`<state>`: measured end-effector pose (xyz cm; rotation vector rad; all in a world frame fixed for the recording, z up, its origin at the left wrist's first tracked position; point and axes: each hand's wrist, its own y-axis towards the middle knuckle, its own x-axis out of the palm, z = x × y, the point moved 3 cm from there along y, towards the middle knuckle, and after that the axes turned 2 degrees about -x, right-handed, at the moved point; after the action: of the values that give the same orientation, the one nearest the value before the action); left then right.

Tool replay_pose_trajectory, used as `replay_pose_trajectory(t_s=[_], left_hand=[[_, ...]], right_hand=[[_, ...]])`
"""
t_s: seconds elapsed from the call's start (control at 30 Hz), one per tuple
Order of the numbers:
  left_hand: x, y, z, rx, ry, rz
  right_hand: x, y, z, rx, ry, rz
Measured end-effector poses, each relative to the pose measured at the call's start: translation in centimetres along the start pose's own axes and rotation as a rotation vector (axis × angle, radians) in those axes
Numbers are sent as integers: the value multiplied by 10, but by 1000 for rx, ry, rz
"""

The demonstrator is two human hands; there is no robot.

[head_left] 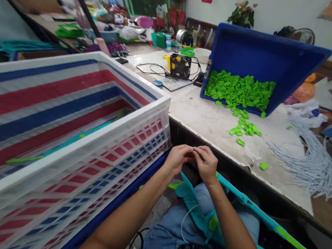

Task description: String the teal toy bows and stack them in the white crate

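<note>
On worn white bench [212, 121]: tipped blue bin [264, 59] w/ green pieces [238, 90]; both hands' fingers [194, 152] pinched together, held item too small to tell.

A tilted bin [265, 55] sits toward the back of the worktop [212, 121], spilling small pieces [238, 90] toward the front edge. A fan [180, 66] stands left of it, a bundle of cords [314, 160] lies right. A crate [73, 147] stands off the worktop's left end.

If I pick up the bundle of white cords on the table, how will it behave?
The white cords are thin and fan out loosely, so they would probably droop and spread. They look light. Loose strands may slip out, since no tie is visible.
</note>
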<state>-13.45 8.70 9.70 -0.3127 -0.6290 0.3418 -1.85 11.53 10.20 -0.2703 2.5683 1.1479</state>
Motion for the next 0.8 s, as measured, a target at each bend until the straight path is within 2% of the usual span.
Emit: replay_pose_trajectory(t_s=[0.1,0.23,0.37,0.47,0.6,0.67,0.73,0.8], left_hand=[[1,-1,4,-9,90,-109],[1,-2,5,94,335,-154],[-2,4,-1,273,606,-77],[-9,8,-8,390,798,-15],[-19,11,-22,358,835,-170],[-25,12,-27,337,848,-230],[-29,11,-31,368,915,-233],[-35,4,-33,442,961,-180]], right_hand=[[-7,2,4,-27,-5,-64],[-9,-1,5,-30,-46,-55],[-9,-6,9,49,-60,-19],[-9,-12,18,163,-57,-64],[-7,-24,30,281,-36,-163],[-3,-33,35,320,-54,-166],[2,-41,40,359,-81,-147],[7,-49,45,387,-85,-171]])
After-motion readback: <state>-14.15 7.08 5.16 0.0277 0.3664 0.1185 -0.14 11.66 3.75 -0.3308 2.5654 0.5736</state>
